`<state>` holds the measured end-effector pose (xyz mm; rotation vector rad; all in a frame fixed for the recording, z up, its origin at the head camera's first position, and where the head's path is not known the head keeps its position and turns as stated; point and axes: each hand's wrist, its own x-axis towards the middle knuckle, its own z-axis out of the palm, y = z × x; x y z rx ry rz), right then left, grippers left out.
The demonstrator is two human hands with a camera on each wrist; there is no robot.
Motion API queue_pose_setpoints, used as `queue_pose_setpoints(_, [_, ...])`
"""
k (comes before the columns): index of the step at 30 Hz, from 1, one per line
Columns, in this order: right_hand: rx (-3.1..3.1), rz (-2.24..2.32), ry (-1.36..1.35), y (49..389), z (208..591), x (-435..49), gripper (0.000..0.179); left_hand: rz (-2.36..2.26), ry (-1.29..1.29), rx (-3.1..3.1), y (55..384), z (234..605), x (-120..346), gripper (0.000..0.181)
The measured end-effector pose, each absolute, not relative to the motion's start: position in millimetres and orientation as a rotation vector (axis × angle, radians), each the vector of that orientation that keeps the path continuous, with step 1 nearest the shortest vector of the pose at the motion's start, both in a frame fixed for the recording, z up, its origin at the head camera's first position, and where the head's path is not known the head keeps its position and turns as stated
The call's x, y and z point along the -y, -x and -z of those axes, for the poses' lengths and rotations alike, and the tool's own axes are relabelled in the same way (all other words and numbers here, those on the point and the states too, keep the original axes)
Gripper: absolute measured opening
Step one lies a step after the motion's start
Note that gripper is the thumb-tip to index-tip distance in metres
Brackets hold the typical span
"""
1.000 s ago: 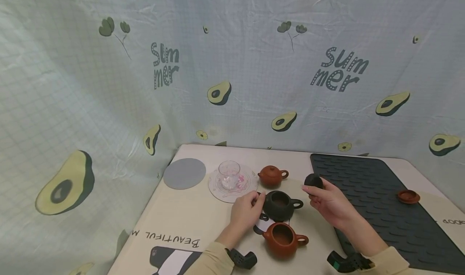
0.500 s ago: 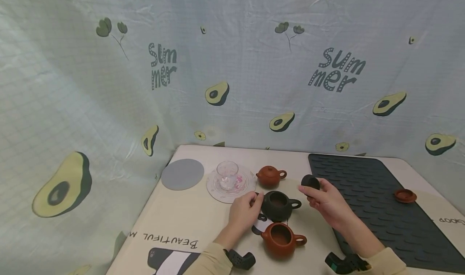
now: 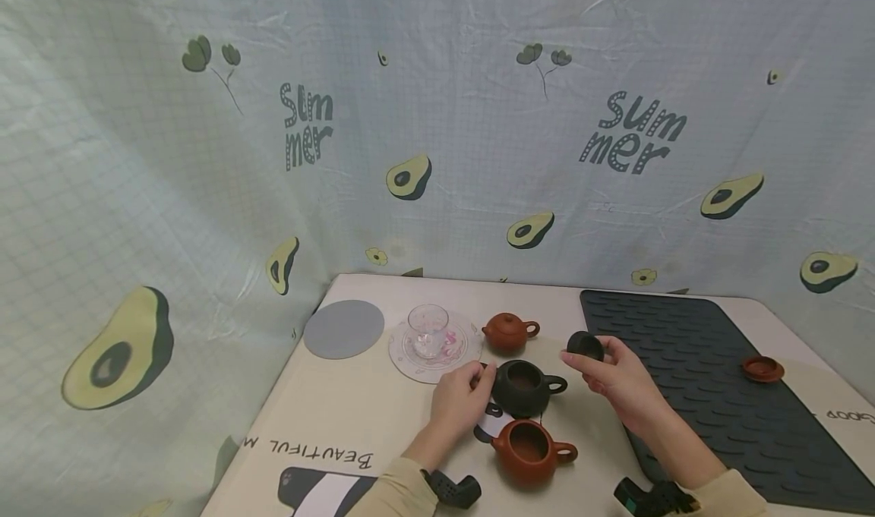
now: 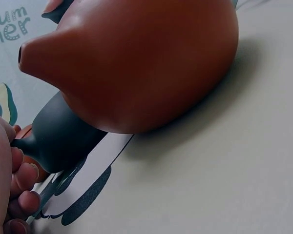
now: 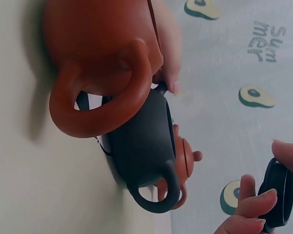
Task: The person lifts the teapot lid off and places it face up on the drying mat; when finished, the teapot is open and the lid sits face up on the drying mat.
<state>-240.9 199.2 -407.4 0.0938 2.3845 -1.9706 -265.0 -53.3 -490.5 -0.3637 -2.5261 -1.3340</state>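
Observation:
A black teapot (image 3: 521,401) without its lid stands at the middle of the table. My left hand (image 3: 451,407) pinches its spout, which also shows in the left wrist view beside the fingers (image 4: 25,176). To the right, my right hand (image 3: 630,388) holds a small black lid (image 3: 585,345) in the air between thumb and fingers. In the right wrist view that lid (image 5: 278,192) is tipped on edge. A reddish-brown teapot (image 3: 528,465), also uncovered, stands nearer to me. Behind the black one sits a smaller-looking reddish-brown teapot (image 3: 506,335) with its lid on.
A glass cup (image 3: 428,330) stands on a patterned round mat (image 3: 403,361), left of the teapots. Farther left lies a grey round mat (image 3: 344,329). At the right, a reddish-brown lid (image 3: 762,369) lies on a dark ridged mat (image 3: 711,403).
The black lid has tilted slightly in my right hand. My left hand keeps its place at the spout. The head view has shifted a little.

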Motion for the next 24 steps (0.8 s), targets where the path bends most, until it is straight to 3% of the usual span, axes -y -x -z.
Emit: queue_pose_setpoints(24, [-2.469, 1.9, -0.108, 242, 413, -210, 0.076, 1.313, 0.364, 2.534, 265, 491, 53, 0.038])
